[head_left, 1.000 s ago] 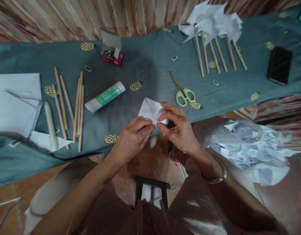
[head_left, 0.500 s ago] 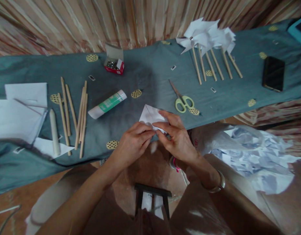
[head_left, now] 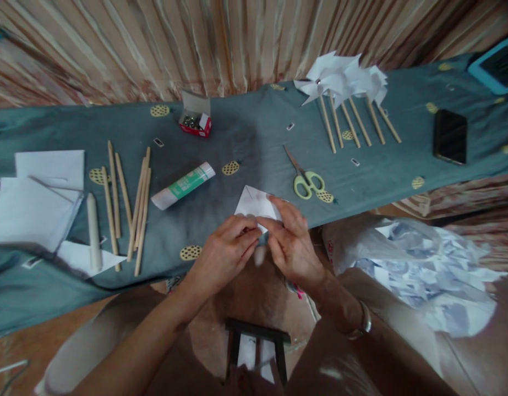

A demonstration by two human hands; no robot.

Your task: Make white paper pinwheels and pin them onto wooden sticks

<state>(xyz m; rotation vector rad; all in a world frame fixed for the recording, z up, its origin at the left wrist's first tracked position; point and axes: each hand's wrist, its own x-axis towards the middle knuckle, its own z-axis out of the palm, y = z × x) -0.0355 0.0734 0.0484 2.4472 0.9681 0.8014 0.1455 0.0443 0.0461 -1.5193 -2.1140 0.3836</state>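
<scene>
A folded white paper square lies at the near edge of the teal cloth. My left hand pinches its near corner, fingers closed together. My right hand presses its fingers on the paper's right side, thumb meeting the left fingers at the fold. A glue stick lies just left of the paper, green-handled scissors just right.
Several wooden sticks and white paper sheets lie at the left. A red box of pins stands behind. Finished paper pinwheels and a phone lie at the right. A bag of paper scraps sits below the table.
The view has tilted, so everything sits lower in the picture. My right fingers have flattened further over the paper; both hands stay on it.
</scene>
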